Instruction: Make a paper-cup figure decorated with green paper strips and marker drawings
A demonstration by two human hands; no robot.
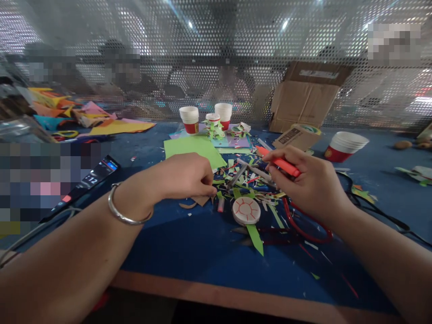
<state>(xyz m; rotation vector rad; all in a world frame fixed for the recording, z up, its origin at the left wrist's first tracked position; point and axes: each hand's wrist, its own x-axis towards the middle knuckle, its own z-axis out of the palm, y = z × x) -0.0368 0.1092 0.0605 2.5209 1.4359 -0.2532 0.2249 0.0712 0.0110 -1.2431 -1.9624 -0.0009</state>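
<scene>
My right hand (303, 182) is wrapped round a red-orange marker (281, 163), held tilted above the paper scraps. My left hand (185, 174), a silver bangle at its wrist, is closed with fingertips down near a brown cardboard scrap (201, 200); what it pinches, if anything, is hidden. Between the hands and nearer me lies a white round cup base (246, 209) with red lines drawn on top and green paper strips sticking out. Red-handled scissors (310, 238) lie partly under and beside it. A small clear tube with a red end (220, 203) rests by my left fingertips.
Paper scraps (249, 173) litter the table's middle. Green sheets (192, 150), stacked paper cups (189, 120) and small cup crafts (214, 126) stand behind. More cups (346, 146) and cardboard (303, 101) are right. A phone (97, 177) and coloured paper (121, 127) are left; a perforated metal screen (202, 54) rises behind.
</scene>
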